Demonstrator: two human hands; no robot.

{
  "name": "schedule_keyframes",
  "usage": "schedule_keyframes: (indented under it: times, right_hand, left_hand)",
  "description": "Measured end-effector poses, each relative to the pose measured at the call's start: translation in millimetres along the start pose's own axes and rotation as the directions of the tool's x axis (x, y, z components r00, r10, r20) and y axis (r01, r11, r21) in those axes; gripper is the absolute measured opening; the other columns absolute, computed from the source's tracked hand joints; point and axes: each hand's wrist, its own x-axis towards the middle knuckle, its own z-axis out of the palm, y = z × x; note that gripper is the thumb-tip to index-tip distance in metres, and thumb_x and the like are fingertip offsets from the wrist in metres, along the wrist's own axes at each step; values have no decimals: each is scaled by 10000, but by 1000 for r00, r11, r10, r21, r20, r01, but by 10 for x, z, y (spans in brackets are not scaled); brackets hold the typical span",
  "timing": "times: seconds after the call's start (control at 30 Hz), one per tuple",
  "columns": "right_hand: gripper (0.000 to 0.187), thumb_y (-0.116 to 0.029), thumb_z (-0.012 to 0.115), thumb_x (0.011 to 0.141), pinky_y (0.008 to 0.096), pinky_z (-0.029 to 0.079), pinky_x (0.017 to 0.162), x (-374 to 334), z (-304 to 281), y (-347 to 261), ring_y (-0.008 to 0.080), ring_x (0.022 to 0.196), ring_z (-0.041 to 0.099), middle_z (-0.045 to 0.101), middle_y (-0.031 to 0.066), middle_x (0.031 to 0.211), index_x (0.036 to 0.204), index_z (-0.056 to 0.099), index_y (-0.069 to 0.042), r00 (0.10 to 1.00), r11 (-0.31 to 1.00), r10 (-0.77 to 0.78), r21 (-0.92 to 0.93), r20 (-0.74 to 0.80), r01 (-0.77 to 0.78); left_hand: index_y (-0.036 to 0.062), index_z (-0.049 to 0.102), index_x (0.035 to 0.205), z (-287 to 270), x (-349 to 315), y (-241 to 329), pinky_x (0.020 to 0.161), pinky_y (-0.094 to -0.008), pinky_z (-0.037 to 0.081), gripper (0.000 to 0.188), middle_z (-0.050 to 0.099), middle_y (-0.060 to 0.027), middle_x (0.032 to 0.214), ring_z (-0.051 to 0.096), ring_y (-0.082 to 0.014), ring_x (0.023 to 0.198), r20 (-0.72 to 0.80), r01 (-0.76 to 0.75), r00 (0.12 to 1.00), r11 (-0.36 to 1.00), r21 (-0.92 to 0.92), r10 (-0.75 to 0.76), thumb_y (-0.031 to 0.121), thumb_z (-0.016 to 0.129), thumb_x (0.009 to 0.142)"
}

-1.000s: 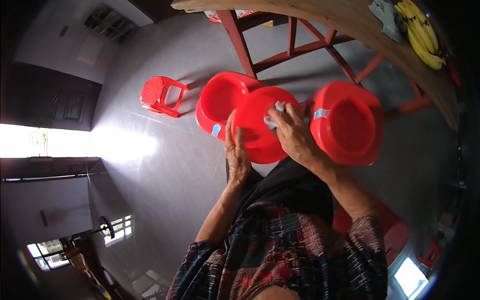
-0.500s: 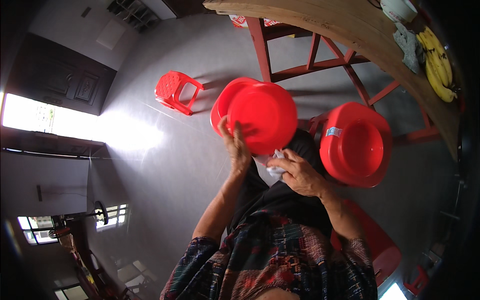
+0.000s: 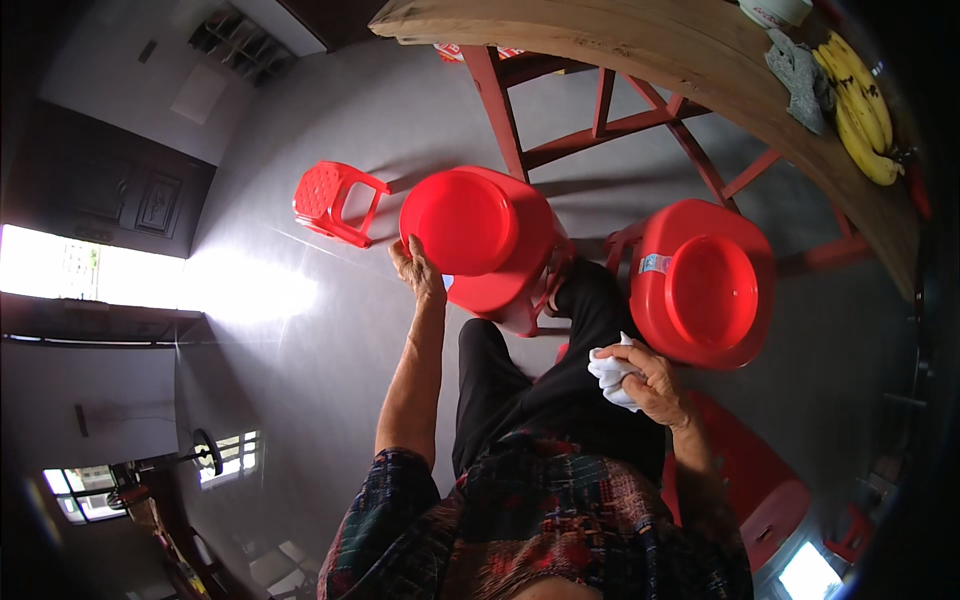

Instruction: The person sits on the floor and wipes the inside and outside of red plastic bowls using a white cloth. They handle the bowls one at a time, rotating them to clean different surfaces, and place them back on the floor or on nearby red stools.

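A round red plate point(image 3: 458, 222) is in my left hand point(image 3: 420, 272), gripped at its near left rim. It lies over the left part of a red plastic stool point(image 3: 532, 250) in front of my knees; whether it touches the seat I cannot tell. My right hand point(image 3: 655, 388) is closed on a crumpled white cloth point(image 3: 612, 376) above my right thigh. To the right, a second red plate point(image 3: 712, 292) rests on another red stool point(image 3: 655, 335), which has a small label on its seat.
A small red stool point(image 3: 338, 203) stands on the grey floor further left. Beyond is a wooden table point(image 3: 640, 45) on red legs, bearing bananas point(image 3: 860, 110), a grey cloth point(image 3: 800, 80) and a white bowl point(image 3: 776, 10). Beside my right hip is a red seat point(image 3: 750, 480).
The plate in my left hand has moved left, uncovering much of the stool beneath. My right hand has drawn away from the plate, rightward and closer to me, still holding the cloth.
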Motion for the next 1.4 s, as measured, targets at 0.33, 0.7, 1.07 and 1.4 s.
schedule_keyframes:
  times: [0.33, 0.7, 1.07, 1.4]
  right_hand:
    - [465, 41, 430, 740, 335, 479, 870, 70, 55, 60, 240, 958, 588, 578, 145, 1069, 1153, 612, -74, 999, 999, -30, -12, -14, 30]
    - [497, 44, 409, 735, 302, 472, 837, 20, -11, -16, 203, 910, 591, 581, 120, 1073, 1183, 595, -62, 997, 995, -68, -71, -34, 66]
    - [410, -35, 484, 778, 316, 436, 923, -473, -329, 195, 183, 993, 580, 607, 93, 1099, 1178, 574, -42, 966, 990, -25, 127, -256, 60]
    - [348, -181, 546, 792, 311, 459, 869, -991, -774, 222, 163, 984, 578, 630, 99, 1051, 1088, 596, -5, 855, 954, 197, 296, -480, -54]
  left_hand:
    - [91, 457, 1268, 45, -16, 8, 891, -340, 473, 518, 538, -98, 1182, 559, -208, 1028, 85, 178, 982, 969, -172, -166, 120, 707, 816]
    - [28, 494, 1292, -187, 228, -429, 851, -408, 479, 521, 588, -170, 1144, 572, -269, 1012, 281, -156, 953, 977, 144, 111, 215, 691, 848]
    - [18, 644, 975, 807, -1216, 1078, 747, -331, 500, 205, 656, -105, 905, 639, -203, 819, 690, -338, 692, 940, 49, 213, 123, 703, 809]
    - [-22, 669, 888, 1639, -2201, 1201, 621, -297, 528, 291, 693, -125, 761, 672, -189, 658, 916, -409, 397, 904, 124, 54, 224, 739, 749]
